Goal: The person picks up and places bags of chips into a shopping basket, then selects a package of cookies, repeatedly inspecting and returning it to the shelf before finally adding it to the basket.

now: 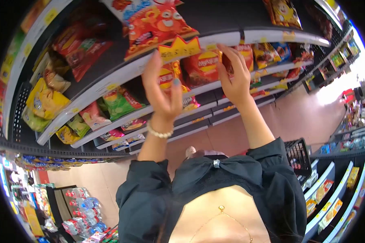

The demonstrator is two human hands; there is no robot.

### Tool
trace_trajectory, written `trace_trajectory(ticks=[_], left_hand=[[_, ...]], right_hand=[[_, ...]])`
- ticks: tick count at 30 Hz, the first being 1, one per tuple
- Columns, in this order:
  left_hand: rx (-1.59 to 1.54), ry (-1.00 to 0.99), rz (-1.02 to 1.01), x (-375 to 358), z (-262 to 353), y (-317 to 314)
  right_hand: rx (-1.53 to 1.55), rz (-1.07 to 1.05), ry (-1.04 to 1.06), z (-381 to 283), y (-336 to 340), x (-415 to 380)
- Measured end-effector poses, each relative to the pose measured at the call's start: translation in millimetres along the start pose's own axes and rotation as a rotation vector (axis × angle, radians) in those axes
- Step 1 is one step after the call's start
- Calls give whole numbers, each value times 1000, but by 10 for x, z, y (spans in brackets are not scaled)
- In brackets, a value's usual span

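Note:
My left hand (162,89), with a pearl bracelet below it, is raised at the shelf edge, its fingers apart and slightly blurred. It is beside a yellow and red crown-shaped price tag (179,47). To the right, my right hand (236,77) reaches up to the same shelf edge, thumb apart from the fingers. Between the hands, red chip bags (202,68) lie on the shelf below. A red snack bag with a cartoon face (158,25) stands on the shelf just above the tag. Neither hand shows anything held.
Shelves of snacks (119,103) curve across the front, with a yellow bag (46,99) at the left. A black basket (298,157) is at the right, near more shelving (332,194). Bottles (84,210) are stacked at the lower left. A person (363,91) is at the far right.

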State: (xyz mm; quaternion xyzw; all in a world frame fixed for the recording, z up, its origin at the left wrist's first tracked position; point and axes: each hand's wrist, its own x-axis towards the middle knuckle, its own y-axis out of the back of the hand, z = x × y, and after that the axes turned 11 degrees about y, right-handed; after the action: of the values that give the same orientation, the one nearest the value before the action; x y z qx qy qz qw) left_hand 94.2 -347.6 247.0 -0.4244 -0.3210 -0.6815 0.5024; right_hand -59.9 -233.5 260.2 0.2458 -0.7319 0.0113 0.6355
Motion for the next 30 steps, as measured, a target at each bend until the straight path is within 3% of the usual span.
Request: trace_trajectory(ticks=[2,6,8,14,19,23,26,30], left_hand=[[-30,181,-176,-456,122,-204],[-271,649,-596,-1217,431,-725],[-369,867,-792,-1544,555,-894],[-495,970,-1316,-2272,980,-1241],[-566,980,-1690,-2735,1328,-1546],[-554,823,-1885,-3063,1625,-1804],[-576,835,-1927,-3379,1828,-1965],[-535,847,-1958,-3595,2116,-2122]], right_hand=[[-76,35,-105,41,180,-530],[-229,-50,-570,-46,752,-1786],[-379,-125,-658,-169,1125,-2380],[-633,-72,-1192,-857,2019,-3857],[-825,-18,-1564,-1384,2541,-4633],[-896,-87,-1889,-1671,3031,-5246],[-860,-31,-2022,-1771,3384,-5717],[-922,-109,-2180,-1799,3656,-6030]])
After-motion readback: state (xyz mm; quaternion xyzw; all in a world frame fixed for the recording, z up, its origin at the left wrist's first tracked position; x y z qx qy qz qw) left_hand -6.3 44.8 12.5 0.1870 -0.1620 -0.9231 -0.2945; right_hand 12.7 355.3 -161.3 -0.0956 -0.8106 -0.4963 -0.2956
